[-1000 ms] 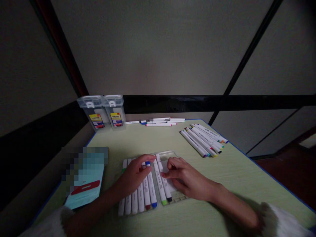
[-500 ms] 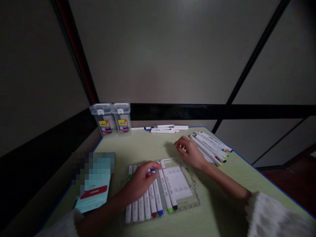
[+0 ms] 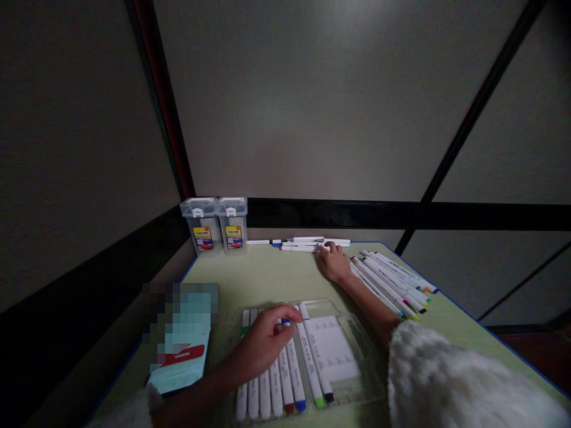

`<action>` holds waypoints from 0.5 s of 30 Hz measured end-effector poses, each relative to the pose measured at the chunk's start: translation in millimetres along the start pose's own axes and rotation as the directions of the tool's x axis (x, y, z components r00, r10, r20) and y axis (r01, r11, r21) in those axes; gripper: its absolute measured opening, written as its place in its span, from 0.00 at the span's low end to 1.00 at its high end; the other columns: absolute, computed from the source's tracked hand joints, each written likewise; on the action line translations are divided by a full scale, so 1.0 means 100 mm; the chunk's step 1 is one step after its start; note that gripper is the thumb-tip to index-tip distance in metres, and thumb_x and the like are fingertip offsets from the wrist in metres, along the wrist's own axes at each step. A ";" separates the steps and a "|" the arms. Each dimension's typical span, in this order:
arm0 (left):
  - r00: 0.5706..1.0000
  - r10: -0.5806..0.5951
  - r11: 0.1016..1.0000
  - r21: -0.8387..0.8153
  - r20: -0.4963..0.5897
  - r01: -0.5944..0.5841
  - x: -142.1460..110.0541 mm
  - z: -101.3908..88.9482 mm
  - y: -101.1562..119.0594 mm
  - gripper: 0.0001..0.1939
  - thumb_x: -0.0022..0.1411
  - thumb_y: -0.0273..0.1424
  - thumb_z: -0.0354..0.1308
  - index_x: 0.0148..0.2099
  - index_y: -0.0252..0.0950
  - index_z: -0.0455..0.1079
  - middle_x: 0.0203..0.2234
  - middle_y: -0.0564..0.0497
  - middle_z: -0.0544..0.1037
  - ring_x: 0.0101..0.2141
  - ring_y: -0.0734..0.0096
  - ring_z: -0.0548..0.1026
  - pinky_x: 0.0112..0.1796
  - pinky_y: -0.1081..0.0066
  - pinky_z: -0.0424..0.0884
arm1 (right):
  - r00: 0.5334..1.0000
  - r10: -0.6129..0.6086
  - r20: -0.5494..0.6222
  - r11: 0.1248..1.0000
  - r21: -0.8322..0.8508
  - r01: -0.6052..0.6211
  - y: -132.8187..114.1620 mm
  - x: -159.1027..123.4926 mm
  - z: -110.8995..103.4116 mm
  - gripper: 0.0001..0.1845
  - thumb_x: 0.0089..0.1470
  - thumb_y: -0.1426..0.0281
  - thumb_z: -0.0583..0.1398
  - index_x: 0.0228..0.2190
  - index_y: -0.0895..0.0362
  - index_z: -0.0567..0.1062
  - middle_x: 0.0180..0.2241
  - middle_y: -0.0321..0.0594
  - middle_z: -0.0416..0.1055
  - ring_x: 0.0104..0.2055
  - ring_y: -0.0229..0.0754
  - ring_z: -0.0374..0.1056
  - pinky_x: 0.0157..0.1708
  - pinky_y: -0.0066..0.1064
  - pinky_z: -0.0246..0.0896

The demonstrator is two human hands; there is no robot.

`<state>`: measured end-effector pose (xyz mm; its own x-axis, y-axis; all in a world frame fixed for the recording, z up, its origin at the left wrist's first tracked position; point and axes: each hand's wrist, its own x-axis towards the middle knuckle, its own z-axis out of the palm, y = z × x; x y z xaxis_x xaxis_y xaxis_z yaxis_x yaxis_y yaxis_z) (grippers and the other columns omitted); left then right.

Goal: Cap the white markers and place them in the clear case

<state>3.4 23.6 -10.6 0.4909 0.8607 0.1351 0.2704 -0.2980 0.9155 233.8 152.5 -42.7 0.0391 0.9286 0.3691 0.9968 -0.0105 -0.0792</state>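
Observation:
My left hand [image 3: 264, 340] lies with curled fingers on top of several white markers [image 3: 276, 380] set side by side in a clear plastic case [image 3: 352, 356] near me. My right hand [image 3: 332, 261] is stretched out to the far edge of the table, fingertips touching a small bunch of white markers [image 3: 303, 243] lying there. Whether those fingers pinch one of them is too dark to tell. A white fluffy sleeve [image 3: 446, 380] covers my right forearm.
A row of several coloured-cap markers [image 3: 392, 282] lies at the right of the green table [image 3: 267, 276]. Two clear upright marker boxes [image 3: 216, 224] stand at the back left. A light blue booklet [image 3: 182, 351] lies at the left. Dark walls surround the table.
My right hand left the case, passed over the row of markers on the right and reached the far bunch of markers. The left hand stayed on the markers in the case. The view tilted up.

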 end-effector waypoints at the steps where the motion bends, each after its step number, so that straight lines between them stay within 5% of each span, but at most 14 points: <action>1: 1.000 -0.006 1.000 0.001 -0.001 0.006 0.00 0.00 0.00 0.11 0.51 0.18 0.48 0.34 0.33 0.68 0.36 0.46 0.73 0.42 0.66 0.69 0.43 0.69 0.63 | 1.000 -0.002 -0.003 1.000 -0.011 0.002 -0.01 0.00 0.02 0.19 0.55 0.65 0.48 0.47 0.55 0.64 0.50 0.50 0.56 0.48 0.53 0.53 0.40 0.41 0.53; 15: 1.000 0.008 1.000 0.016 0.026 -0.008 0.01 -0.02 0.03 0.10 0.51 0.19 0.48 0.32 0.35 0.67 0.36 0.47 0.73 0.42 0.66 0.69 0.42 0.69 0.64 | 0.998 -0.055 0.017 0.998 -0.033 0.056 -0.03 -0.03 0.02 0.17 0.56 0.65 0.47 0.43 0.59 0.65 0.46 0.51 0.59 0.46 0.52 0.51 0.38 0.41 0.49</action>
<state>3.2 24.7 -7.2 0.5143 0.8474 0.1322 0.2795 -0.3113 0.9083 230.9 150.7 -45.3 -0.0170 0.9340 0.3567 0.9992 0.0287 -0.0276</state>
